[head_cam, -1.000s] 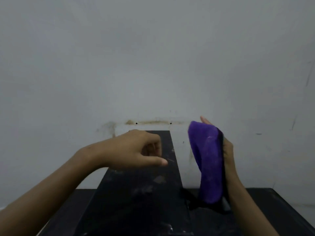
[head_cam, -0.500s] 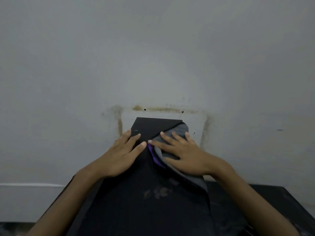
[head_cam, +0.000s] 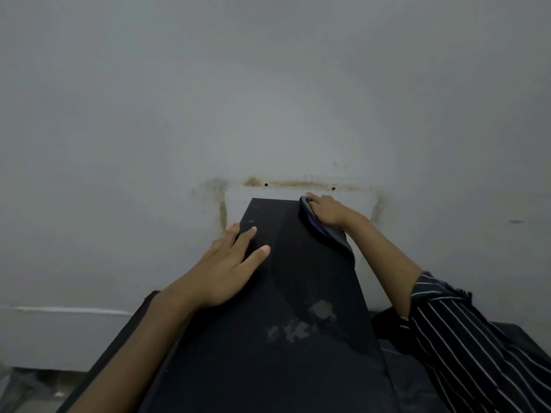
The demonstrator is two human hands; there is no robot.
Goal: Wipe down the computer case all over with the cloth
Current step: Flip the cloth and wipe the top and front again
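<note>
The black computer case (head_cam: pixel 286 293) stands upright in front of me, its dusty top panel running away toward the wall, with pale smudges near its middle. My left hand (head_cam: pixel 226 269) lies flat on the top's left side, fingers straight. My right hand (head_cam: pixel 326 211) presses the purple and grey cloth (head_cam: pixel 331 236) onto the far right corner of the top, fingers spread over it. The cloth's loose end trails along the right edge.
A grey wall (head_cam: pixel 268 99) with brown stains and two small holes rises just behind the case. The case stands on a dark surface (head_cam: pixel 417 371) that shows on both sides. My striped sleeve (head_cam: pixel 465 338) covers the right forearm.
The right hand brought the cloth down from the air onto the case top, then slid it to the far right corner. The left hand opened flat and stayed on the top's left side.
</note>
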